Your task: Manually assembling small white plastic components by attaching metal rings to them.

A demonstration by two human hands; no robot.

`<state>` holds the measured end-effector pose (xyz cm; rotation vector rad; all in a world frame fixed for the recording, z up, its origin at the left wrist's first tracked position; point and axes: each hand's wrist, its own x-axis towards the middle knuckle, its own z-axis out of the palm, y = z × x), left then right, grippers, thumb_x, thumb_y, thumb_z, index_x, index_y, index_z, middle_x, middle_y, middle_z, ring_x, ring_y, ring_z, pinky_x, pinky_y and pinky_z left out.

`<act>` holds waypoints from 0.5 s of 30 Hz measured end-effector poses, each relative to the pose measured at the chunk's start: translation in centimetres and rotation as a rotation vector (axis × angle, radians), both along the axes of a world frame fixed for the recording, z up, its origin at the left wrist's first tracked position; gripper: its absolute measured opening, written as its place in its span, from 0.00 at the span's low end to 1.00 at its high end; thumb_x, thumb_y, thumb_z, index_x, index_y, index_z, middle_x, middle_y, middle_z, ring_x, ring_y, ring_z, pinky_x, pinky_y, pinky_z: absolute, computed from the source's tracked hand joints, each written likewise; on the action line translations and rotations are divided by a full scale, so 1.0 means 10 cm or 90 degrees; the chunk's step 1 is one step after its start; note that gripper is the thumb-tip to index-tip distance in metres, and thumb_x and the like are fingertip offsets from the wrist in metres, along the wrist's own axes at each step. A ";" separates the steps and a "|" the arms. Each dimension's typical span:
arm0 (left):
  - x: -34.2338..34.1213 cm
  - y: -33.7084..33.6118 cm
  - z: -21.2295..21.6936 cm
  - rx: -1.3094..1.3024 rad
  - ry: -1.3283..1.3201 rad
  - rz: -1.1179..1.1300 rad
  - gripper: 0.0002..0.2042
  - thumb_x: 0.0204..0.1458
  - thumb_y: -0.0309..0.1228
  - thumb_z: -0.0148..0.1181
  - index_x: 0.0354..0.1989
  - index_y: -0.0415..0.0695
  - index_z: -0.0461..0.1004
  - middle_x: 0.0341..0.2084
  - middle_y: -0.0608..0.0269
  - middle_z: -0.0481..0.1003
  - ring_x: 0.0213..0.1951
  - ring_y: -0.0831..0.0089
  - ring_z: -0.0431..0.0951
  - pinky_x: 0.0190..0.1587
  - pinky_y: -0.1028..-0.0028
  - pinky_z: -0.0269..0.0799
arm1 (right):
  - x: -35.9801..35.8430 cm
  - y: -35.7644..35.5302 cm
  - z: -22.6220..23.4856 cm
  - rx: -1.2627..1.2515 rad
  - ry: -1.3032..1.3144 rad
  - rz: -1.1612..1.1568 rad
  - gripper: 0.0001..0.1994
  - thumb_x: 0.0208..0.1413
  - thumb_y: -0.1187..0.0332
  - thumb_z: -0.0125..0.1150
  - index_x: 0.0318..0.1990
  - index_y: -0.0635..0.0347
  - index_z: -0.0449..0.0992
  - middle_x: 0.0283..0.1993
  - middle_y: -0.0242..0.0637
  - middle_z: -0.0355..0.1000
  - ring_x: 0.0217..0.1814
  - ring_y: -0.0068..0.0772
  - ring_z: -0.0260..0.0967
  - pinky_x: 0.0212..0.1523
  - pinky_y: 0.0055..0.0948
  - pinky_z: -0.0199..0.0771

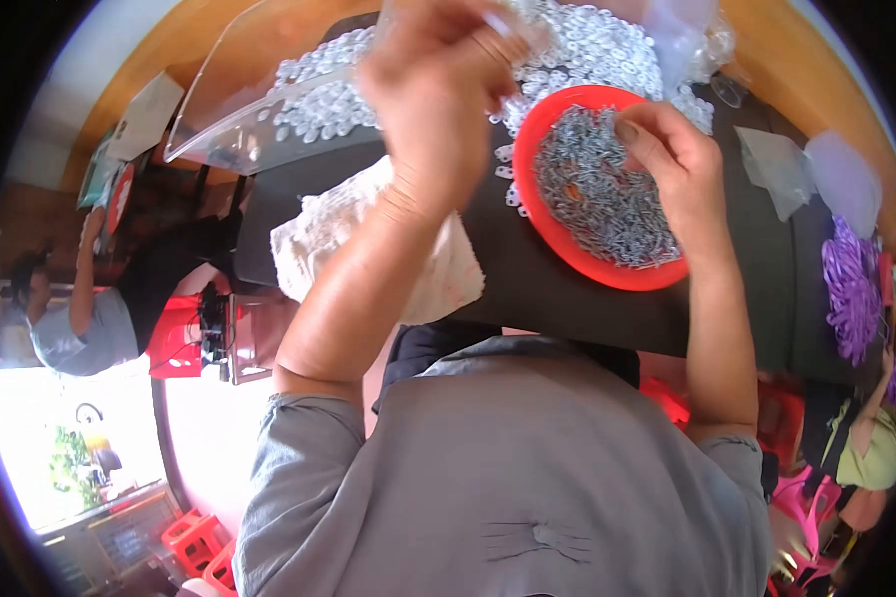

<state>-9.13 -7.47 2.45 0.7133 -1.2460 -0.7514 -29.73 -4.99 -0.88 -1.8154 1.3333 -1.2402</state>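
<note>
My right hand (672, 149) is over the right side of a red bowl (533, 214), its thumb and fingers drawn together in a pinch just at the pile. Many thin grey metal pins, nails or screws (607, 214) fill the bowl; what the fingertips hold, if anything, is too small to make out. Farther left and higher, my left hand (438, 90) is smeared by motion above the table. A small whitish thing (496, 22) shows by its fingers, but whether it is held does not show. Behind both hands lies a heap of small white plastic pieces (597, 50).
A clear plastic bin (209, 139) with more white pieces stands at the left. A crumpled white cloth (314, 224) lies under my left forearm on the dark table (528, 298). Plastic bags (772, 169) and purple bundles (851, 289) are at the right. Other people sit on both sides.
</note>
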 end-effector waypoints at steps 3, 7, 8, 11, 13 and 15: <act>0.34 -0.19 0.54 0.031 -0.148 0.280 0.08 0.45 0.22 0.62 0.35 0.37 0.78 0.22 0.62 0.76 0.21 0.70 0.73 0.24 0.74 0.69 | -0.17 -0.04 -0.05 -0.060 0.231 -0.018 0.08 0.53 0.69 0.62 0.38 0.62 0.76 0.26 0.33 0.70 0.28 0.23 0.69 0.32 0.25 0.67; 1.03 -0.82 0.31 -0.370 -0.509 0.598 0.09 0.42 0.20 0.64 0.34 0.34 0.76 0.21 0.66 0.74 0.20 0.82 0.69 0.21 0.81 0.62 | -0.07 -0.02 -0.02 -0.066 0.455 0.052 0.12 0.45 0.68 0.67 0.37 0.61 0.75 0.31 0.38 0.70 0.33 0.35 0.71 0.36 0.33 0.69; 0.91 -0.70 0.29 -0.369 -0.510 0.589 0.09 0.42 0.20 0.64 0.34 0.34 0.76 0.21 0.66 0.74 0.20 0.82 0.69 0.21 0.81 0.62 | -0.09 0.01 -0.05 -0.043 0.505 0.055 0.13 0.43 0.67 0.68 0.37 0.60 0.75 0.33 0.38 0.71 0.35 0.39 0.71 0.38 0.36 0.69; 0.72 -0.19 0.10 -0.197 -0.502 0.401 0.04 0.44 0.24 0.67 0.28 0.39 0.78 0.20 0.65 0.77 0.22 0.78 0.75 0.28 0.77 0.70 | -0.15 0.00 -0.11 -0.050 0.535 0.068 0.10 0.45 0.69 0.64 0.36 0.60 0.74 0.34 0.38 0.71 0.37 0.42 0.71 0.38 0.39 0.68; 0.74 -0.06 -0.15 -0.146 -0.585 0.324 0.04 0.42 0.25 0.63 0.25 0.41 0.75 0.23 0.58 0.75 0.24 0.57 0.76 0.29 0.66 0.70 | -0.16 -0.04 -0.13 -0.068 0.552 0.073 0.08 0.46 0.70 0.63 0.35 0.60 0.74 0.34 0.39 0.71 0.37 0.42 0.71 0.37 0.39 0.67; 0.72 -0.02 -0.31 -0.100 -0.641 0.350 0.04 0.44 0.28 0.63 0.25 0.41 0.75 0.27 0.59 0.76 0.27 0.57 0.77 0.31 0.64 0.71 | -0.16 -0.09 -0.19 -0.096 0.538 0.077 0.05 0.48 0.72 0.59 0.32 0.61 0.72 0.33 0.40 0.70 0.36 0.44 0.71 0.36 0.40 0.66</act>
